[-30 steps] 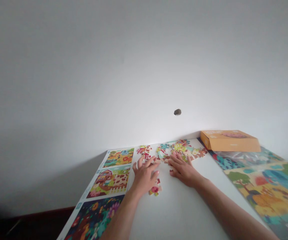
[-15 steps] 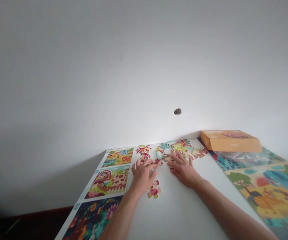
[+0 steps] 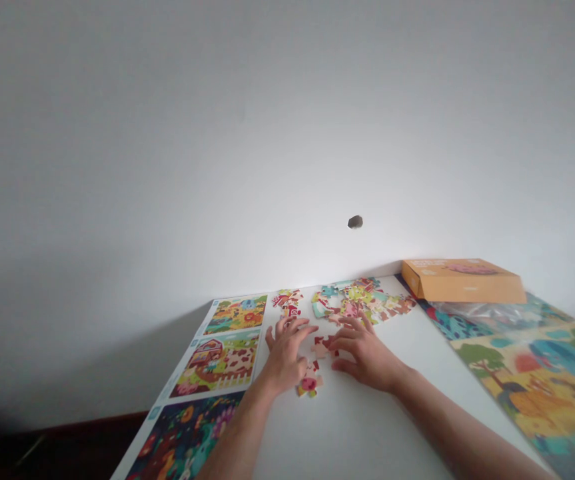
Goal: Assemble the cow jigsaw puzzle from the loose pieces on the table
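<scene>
My left hand (image 3: 284, 357) is open, its fingers spread over the white tabletop, just below the small group of red barn puzzle pieces (image 3: 290, 303). Across from it, my right hand (image 3: 370, 353) has its index finger and thumb at the edge of a brown-and-cream puzzle piece (image 3: 322, 346) lying flat. Its other fingers stretch toward the large heap of mixed puzzle pieces (image 3: 362, 297). Between and below the hands lies a joined bit of puzzle with a pink pig face (image 3: 308, 385). My fingers partly cover some pieces.
A printed picture sheet (image 3: 217, 363) with farm and animal scenes lies along the left edge. An orange box (image 3: 467, 283) stands at the back right, beside a clear plastic bag (image 3: 487, 311) and a large animal picture (image 3: 542, 380). The white wall (image 3: 287, 167) rises behind the table.
My right hand has drawn back from the heap toward me. The brown-and-cream piece now lies lower, nearer the pig piece. My left thumb has moved down, away from the fingers.
</scene>
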`<control>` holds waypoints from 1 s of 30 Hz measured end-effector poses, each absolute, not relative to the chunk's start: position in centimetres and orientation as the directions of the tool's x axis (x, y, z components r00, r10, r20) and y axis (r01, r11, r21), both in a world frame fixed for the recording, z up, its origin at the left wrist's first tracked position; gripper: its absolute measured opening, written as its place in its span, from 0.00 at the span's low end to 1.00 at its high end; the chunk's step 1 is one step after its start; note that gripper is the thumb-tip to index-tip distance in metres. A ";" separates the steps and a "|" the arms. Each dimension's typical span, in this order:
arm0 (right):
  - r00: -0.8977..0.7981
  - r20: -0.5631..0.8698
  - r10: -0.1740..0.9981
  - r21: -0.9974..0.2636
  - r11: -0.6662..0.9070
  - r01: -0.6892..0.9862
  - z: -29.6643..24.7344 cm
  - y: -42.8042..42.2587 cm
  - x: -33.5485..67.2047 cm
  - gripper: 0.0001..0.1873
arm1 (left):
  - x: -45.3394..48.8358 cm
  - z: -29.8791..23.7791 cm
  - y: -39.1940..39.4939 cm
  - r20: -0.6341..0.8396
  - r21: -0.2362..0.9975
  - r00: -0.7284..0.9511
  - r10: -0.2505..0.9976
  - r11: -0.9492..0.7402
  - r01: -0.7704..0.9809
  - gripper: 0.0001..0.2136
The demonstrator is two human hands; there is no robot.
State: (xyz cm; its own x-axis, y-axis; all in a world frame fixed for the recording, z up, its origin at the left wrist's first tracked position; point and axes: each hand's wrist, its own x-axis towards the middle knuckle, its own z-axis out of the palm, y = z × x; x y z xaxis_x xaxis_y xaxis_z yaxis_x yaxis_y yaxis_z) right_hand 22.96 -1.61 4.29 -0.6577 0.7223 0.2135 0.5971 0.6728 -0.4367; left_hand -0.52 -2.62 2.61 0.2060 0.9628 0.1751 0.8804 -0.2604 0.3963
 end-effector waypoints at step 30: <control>-0.711 0.288 0.642 -0.461 0.744 0.484 3.5 -1.9 22.8 0.19 | 0.5 2.5 -3.7 0.379 0.258 0.318 0.869 -0.429 0.866 0.15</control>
